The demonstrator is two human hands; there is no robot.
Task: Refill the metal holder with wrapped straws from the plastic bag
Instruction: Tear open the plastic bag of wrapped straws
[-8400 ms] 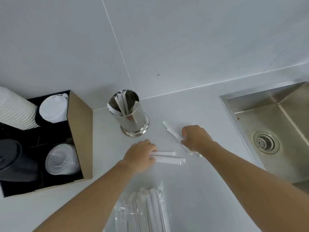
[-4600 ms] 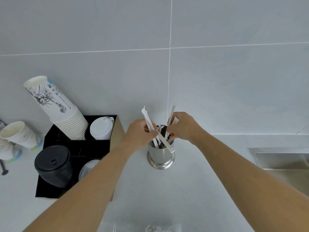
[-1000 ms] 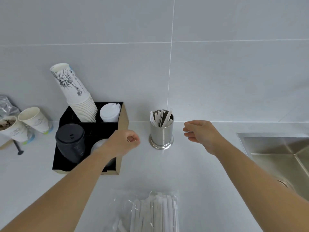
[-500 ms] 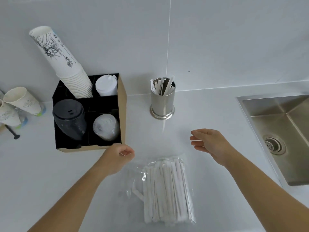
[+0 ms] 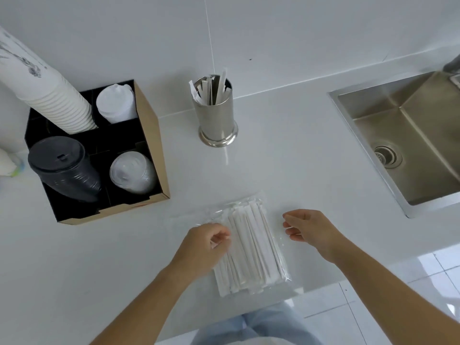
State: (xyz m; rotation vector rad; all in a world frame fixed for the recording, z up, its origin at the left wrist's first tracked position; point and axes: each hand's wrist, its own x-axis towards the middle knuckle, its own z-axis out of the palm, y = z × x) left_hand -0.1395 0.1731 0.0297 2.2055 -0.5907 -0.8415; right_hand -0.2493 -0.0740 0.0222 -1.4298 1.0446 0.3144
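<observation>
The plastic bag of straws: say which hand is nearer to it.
Left. The left hand lies over the left edge of the plastic bag, apparently touching it; the right hand hovers just off its right edge.

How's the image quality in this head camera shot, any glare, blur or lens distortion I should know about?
Head view: even, soft light with faint shadows; a pale reflected streak on the counter below the metal holder; wide-angle bending curves the sink edge and tilts the cup stack; the plastic bag glints slightly; both hands, left hand and right hand, look fairly sharp.
</observation>
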